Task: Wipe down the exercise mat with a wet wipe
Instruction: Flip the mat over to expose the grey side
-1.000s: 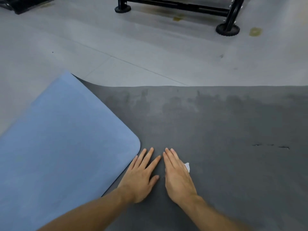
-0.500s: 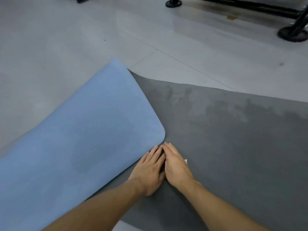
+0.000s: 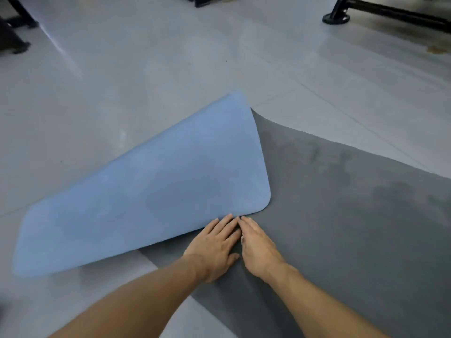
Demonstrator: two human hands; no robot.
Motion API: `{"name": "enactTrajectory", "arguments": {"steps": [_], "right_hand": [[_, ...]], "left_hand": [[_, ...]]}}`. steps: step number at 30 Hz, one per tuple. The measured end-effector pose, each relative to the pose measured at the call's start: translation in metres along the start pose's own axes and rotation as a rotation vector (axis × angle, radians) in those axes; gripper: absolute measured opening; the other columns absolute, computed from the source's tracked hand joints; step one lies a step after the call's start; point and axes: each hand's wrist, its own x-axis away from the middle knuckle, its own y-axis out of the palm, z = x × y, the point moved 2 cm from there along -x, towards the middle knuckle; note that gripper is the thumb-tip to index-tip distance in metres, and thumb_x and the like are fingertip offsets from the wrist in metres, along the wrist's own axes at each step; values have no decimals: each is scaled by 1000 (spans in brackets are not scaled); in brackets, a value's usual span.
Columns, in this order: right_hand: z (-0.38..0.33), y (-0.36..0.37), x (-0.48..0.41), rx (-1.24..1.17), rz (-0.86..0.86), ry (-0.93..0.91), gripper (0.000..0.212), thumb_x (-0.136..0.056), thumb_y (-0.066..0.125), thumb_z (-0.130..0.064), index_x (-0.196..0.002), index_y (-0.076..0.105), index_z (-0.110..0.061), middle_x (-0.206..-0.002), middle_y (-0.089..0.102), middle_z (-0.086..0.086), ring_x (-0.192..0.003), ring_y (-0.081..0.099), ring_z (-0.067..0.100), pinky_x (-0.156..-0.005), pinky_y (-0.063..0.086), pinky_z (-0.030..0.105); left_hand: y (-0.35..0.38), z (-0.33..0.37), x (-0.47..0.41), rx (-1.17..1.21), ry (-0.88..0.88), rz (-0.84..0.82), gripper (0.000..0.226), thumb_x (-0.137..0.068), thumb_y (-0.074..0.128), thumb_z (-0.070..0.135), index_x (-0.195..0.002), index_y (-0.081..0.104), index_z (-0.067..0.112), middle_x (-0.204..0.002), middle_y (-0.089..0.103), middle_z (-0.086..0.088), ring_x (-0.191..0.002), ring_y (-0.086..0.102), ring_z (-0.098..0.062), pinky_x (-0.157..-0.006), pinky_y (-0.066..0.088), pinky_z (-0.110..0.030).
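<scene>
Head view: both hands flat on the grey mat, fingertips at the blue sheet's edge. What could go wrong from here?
1. The left hand and right hand reach the blue sheet edge; a further push would probably ruck it over the grey mat rather than wipe.
2. Only a white sliver of wipe shows between the hands, so it may be bunched and clean little.
3. The damp patches look blotchy; coverage may be uneven.

Glossy grey floor point(image 3: 151, 76), thin seams; black metal frame point(image 3: 390, 13) far right.
</scene>
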Motion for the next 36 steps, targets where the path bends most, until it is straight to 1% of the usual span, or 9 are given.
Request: {"name": "enactTrajectory", "arguments": {"steps": [3,6,15,19,22,26,29,32,36], "right_hand": [[-17,-4,-9,6,-14,-2,54,-103,41,-6,-156,33,-17,-164,27,-4,-148,30,11,-121,31,43],[-25,-8,-16,64,29,29,35,-97,42,-3,-129,49,-15,-135,48,-1,-117,52,16,-103,45,38],[-54,-17,-26,95,-8,-10,45,-97,46,-8,-140,45,-22,-138,45,-9,-111,56,16,-96,49,35],[-72,-33,-42,113,32,-66,28,-97,39,-13,-121,50,-21,-127,50,-7,-104,56,18,-93,50,39],[-80,-43,-52,152,58,-49,15,-92,36,-9,-98,45,-19,-110,49,-4,-91,52,22,-84,49,40],[-80,-46,-54,158,50,-76,24,-92,37,-1,-104,47,-19,-110,47,-6,-94,51,20,-89,51,40],[-80,-38,-55,160,30,-106,34,-95,38,-1,-120,50,-20,-121,47,-9,-97,56,19,-90,53,40],[-79,-27,-53,148,21,-88,47,-97,44,-3,-141,46,-21,-139,41,-11,-107,59,20,-95,53,39],[-74,-13,-45,264,-52,-97,46,-96,47,0,-139,51,-16,-141,43,-3,-112,59,25,-99,51,38]], "left_hand": [[-2,-9,8,-35,-12,3,71,-107,20,58,-165,5,19,-172,3,-1,-158,-7,-21,-129,-3,-43],[-10,-21,14,-87,-40,34,71,-105,25,57,-162,16,16,-164,24,-4,-146,22,-26,-120,23,-43],[-33,-34,10,-49,-114,89,71,-107,23,54,-164,9,14,-172,4,-2,-153,15,-23,-125,20,-40],[-56,-39,5,-44,-174,193,52,-104,30,40,-149,35,14,-145,38,-3,-123,41,-22,-100,42,-38],[-60,-47,7,26,-243,89,38,-106,33,42,-132,46,18,-128,51,-3,-108,52,-24,-86,46,-40],[-41,-59,22,124,-338,-113,62,-106,38,50,-157,24,18,-152,42,-5,-135,47,-27,-105,46,-46],[-42,-71,33,99,-345,-53,71,-106,36,50,-163,10,16,-164,26,-3,-145,36,-25,-111,41,-43],[-52,-81,35,107,-350,40,69,-107,35,49,-163,12,18,-164,30,-1,-145,38,-23,-116,35,-41],[-69,-95,34,180,-416,160,67,-105,39,50,-162,15,23,-164,32,-1,-143,43,-26,-114,40,-45]]}}
